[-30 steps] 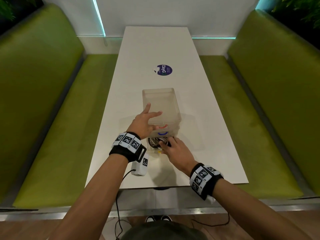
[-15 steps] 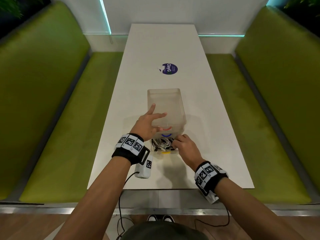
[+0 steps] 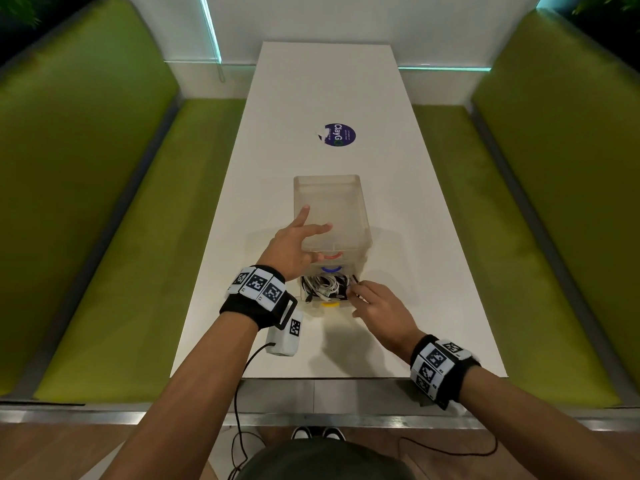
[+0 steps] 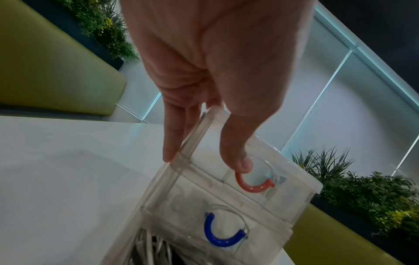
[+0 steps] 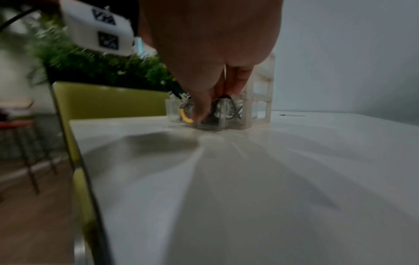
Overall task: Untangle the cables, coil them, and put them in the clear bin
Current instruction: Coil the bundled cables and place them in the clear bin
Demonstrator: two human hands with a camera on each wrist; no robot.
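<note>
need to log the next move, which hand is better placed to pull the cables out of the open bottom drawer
Right. The right hand is already at the cables in the open drawer; the left hand rests spread on the drawer unit.

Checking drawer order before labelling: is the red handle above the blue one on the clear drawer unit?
Yes: in the left wrist view the red handle sits on the drawer above the blue handle.

The head view looks steeply down toward 12 o'clock along the table (image 3: 311, 81), while both wrist views sit close, sharing the clear drawer unit (image 4: 260, 206).
</note>
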